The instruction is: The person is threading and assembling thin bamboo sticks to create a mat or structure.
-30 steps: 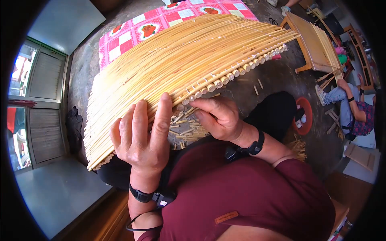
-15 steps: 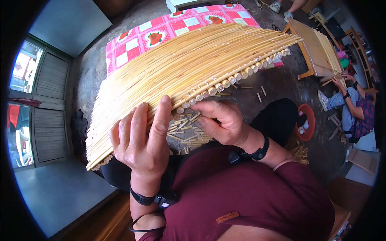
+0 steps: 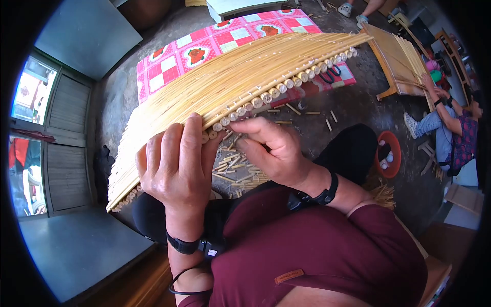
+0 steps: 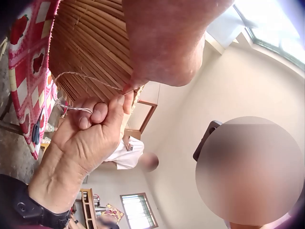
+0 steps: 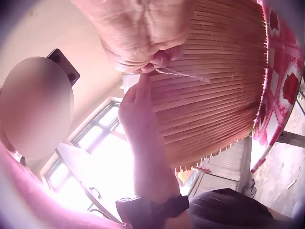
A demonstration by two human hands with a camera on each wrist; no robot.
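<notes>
Hands (image 3: 176,166) (image 3: 279,153) grip the stick mat (image 3: 230,77) and a twisted string (image 4: 76,109), partly hidden within the grasp.

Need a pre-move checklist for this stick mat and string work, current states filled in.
1. Left grip on the stick mat: ok, fingers over the top near the edge.
2. Right grip on the string: ok, strand runs out of the curled fingers.
3. String tight at the mat edge: cannot tell, the hands cover that spot.
4. Mat fully on the table: not ok, near edge is held out past the patterned cloth.
5. Scissors off the mat: ok, handles show on the cloth.
6. Floor free of offcuts: not ok, cut pieces lie scattered below.
</notes>
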